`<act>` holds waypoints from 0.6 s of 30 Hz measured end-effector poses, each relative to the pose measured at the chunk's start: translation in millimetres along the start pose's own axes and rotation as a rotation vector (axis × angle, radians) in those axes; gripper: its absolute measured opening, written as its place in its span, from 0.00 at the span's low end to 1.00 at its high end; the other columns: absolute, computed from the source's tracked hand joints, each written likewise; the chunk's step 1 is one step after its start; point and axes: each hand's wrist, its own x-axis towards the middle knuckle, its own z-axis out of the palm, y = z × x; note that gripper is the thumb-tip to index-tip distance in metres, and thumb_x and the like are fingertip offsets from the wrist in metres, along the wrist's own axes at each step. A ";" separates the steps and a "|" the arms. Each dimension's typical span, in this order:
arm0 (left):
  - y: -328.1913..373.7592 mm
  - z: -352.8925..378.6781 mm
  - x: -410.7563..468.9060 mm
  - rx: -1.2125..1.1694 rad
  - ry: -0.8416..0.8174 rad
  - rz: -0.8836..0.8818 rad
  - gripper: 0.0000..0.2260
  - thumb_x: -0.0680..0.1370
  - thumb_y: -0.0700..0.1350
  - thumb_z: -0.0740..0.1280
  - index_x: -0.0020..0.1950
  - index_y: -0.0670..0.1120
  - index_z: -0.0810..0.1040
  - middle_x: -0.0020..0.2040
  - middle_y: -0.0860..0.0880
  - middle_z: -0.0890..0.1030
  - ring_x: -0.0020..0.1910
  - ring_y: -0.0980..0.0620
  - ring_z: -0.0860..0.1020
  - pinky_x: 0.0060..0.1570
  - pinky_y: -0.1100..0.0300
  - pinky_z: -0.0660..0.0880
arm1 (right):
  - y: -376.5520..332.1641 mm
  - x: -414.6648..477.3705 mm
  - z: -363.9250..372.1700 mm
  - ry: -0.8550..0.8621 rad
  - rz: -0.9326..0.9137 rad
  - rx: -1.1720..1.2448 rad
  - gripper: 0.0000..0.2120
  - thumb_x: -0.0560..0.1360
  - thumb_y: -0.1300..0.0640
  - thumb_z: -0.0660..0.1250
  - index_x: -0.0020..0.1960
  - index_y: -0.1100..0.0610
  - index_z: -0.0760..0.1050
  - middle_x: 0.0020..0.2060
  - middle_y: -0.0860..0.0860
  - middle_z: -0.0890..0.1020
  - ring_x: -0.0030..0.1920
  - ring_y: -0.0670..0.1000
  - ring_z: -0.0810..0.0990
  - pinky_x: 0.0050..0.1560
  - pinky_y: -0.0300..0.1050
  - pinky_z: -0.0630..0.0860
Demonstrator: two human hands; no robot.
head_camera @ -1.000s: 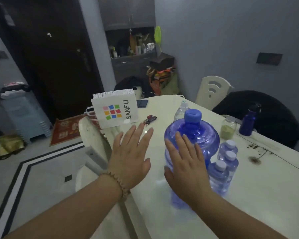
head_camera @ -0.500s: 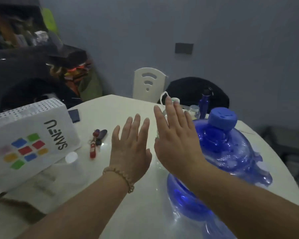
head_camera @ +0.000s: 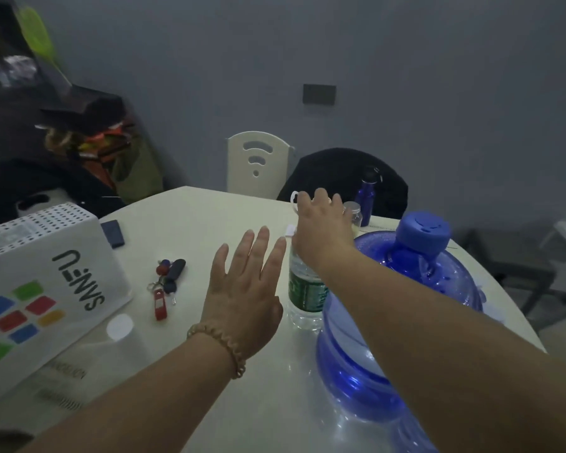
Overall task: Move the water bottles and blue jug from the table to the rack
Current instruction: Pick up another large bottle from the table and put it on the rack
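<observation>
The big blue jug (head_camera: 422, 289) with a blue cap (head_camera: 423, 232) stands on the white table (head_camera: 193, 217) at the right, partly behind my right forearm. A clear water bottle (head_camera: 304, 295) with a green label stands just left of it. My right hand (head_camera: 321, 223) reaches forward over that bottle's top with its fingers stretched out; whether it touches the top is hidden. My left hand (head_camera: 245, 289) hovers flat and open beside the bottle, holding nothing. A dark blue metal bottle (head_camera: 366, 199) and a glass jar (head_camera: 352, 212) stand farther back.
A white perforated box (head_camera: 46, 282) with coloured squares lies at the left, a white cap (head_camera: 120, 326) beside it. Keys (head_camera: 165, 282) and a dark flat case (head_camera: 112, 233) lie on the table. A white chair (head_camera: 258, 161) and a black-draped chair (head_camera: 340, 171) stand behind.
My right hand has moved forward from in front of the jug to above the clear bottle's top. The view has come closer to the table. My left hand has stayed open.
</observation>
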 end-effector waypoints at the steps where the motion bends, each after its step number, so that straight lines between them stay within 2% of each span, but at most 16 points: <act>1: -1.6 -1.6 -2.2 0.019 -0.009 0.001 0.40 0.66 0.53 0.72 0.74 0.47 0.57 0.74 0.42 0.61 0.72 0.41 0.59 0.67 0.43 0.49 | 0.0 -3.6 -1.5 0.022 -0.019 0.014 0.33 0.72 0.56 0.68 0.71 0.54 0.55 0.65 0.59 0.66 0.64 0.63 0.67 0.63 0.60 0.69; 4: -7.0 -8.7 -5.0 0.029 0.015 -0.020 0.41 0.66 0.54 0.72 0.74 0.47 0.56 0.74 0.42 0.61 0.71 0.41 0.60 0.68 0.43 0.50 | -1.8 -17.9 -5.6 0.070 -0.125 0.061 0.34 0.71 0.60 0.68 0.71 0.54 0.53 0.63 0.59 0.67 0.56 0.60 0.72 0.57 0.55 0.74; 7: -11.3 -18.2 -10.2 0.019 0.038 -0.048 0.41 0.66 0.54 0.72 0.73 0.46 0.55 0.74 0.41 0.62 0.71 0.40 0.60 0.68 0.42 0.52 | -12.8 -39.2 -7.8 0.079 -0.289 0.060 0.37 0.71 0.61 0.68 0.73 0.53 0.50 0.65 0.59 0.65 0.55 0.60 0.71 0.55 0.55 0.74; 10: -18.2 -24.3 -26.1 0.032 0.014 -0.071 0.42 0.66 0.53 0.72 0.74 0.45 0.54 0.74 0.42 0.61 0.72 0.41 0.60 0.68 0.43 0.51 | -28.5 -69.5 -10.8 0.093 -0.363 0.147 0.34 0.70 0.62 0.70 0.71 0.55 0.58 0.58 0.59 0.69 0.51 0.59 0.72 0.49 0.52 0.76; 12: -26.1 -29.3 -43.5 0.059 -0.024 -0.086 0.42 0.68 0.54 0.71 0.75 0.45 0.54 0.75 0.43 0.59 0.73 0.42 0.58 0.68 0.45 0.47 | -37.7 -94.1 -10.9 0.102 -0.431 0.197 0.30 0.69 0.65 0.70 0.69 0.57 0.64 0.55 0.61 0.72 0.49 0.60 0.73 0.47 0.53 0.75; 14: -34.8 -32.0 -58.2 0.072 -0.063 -0.068 0.41 0.69 0.55 0.70 0.75 0.46 0.52 0.75 0.43 0.57 0.74 0.44 0.56 0.68 0.46 0.46 | -42.8 -115.0 -8.0 0.095 -0.497 0.205 0.28 0.69 0.67 0.68 0.67 0.60 0.66 0.56 0.62 0.73 0.52 0.65 0.73 0.51 0.58 0.72; 16: -42.8 -32.6 -71.2 0.086 -0.114 -0.024 0.42 0.70 0.56 0.69 0.76 0.48 0.50 0.76 0.45 0.55 0.74 0.45 0.53 0.69 0.46 0.47 | -49.1 -136.4 -4.5 0.037 -0.553 0.198 0.25 0.70 0.67 0.67 0.67 0.61 0.67 0.63 0.64 0.71 0.61 0.69 0.69 0.61 0.64 0.68; 18: -48.7 -29.0 -79.5 0.047 -0.124 0.034 0.40 0.70 0.54 0.70 0.76 0.48 0.52 0.76 0.45 0.57 0.74 0.45 0.55 0.70 0.45 0.50 | -53.6 -157.6 1.1 0.045 -0.610 0.204 0.20 0.72 0.67 0.64 0.63 0.63 0.71 0.63 0.65 0.72 0.62 0.70 0.70 0.61 0.68 0.66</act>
